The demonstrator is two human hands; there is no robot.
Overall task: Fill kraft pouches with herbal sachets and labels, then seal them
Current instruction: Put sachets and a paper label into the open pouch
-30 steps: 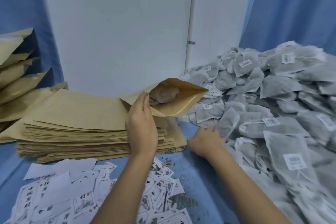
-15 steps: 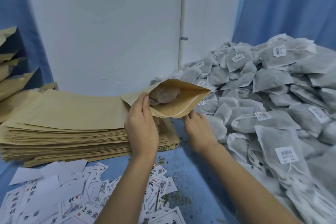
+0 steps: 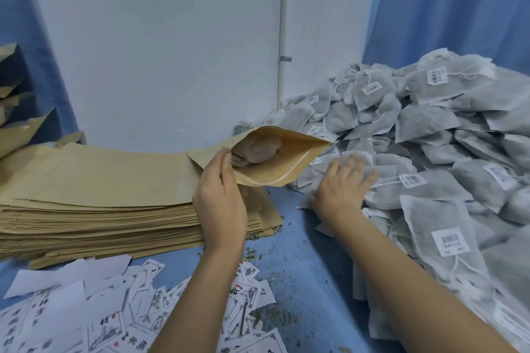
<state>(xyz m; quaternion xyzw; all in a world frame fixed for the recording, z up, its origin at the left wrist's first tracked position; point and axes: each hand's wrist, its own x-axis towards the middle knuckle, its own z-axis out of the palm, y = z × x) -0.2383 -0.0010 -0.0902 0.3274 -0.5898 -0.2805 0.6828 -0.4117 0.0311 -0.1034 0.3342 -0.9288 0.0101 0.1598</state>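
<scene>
My left hand (image 3: 220, 198) pinches the near lip of an open kraft pouch (image 3: 275, 165), its mouth facing right. A sachet shows inside the pouch (image 3: 255, 149). My right hand (image 3: 342, 186) lies with fingers spread on a grey herbal sachet (image 3: 358, 163) at the left foot of the big sachet pile (image 3: 430, 135). The right fingers are blurred, and I cannot see whether they grip the sachet. The held pouch hovers over the right end of a stack of flat kraft pouches (image 3: 100, 180). Printed paper labels (image 3: 109, 309) are scattered at the near left.
A white wall panel (image 3: 157, 51) stands behind the stack, with blue curtains on both sides. More kraft pouches (image 3: 17, 129) lean at the far left. Herb crumbs dot the blue table surface (image 3: 301, 266) between my forearms.
My right hand rose from the table edge below the pouch and moved right onto the sachet pile. The left hand kept hold of the open pouch. The camera shifted slightly.
</scene>
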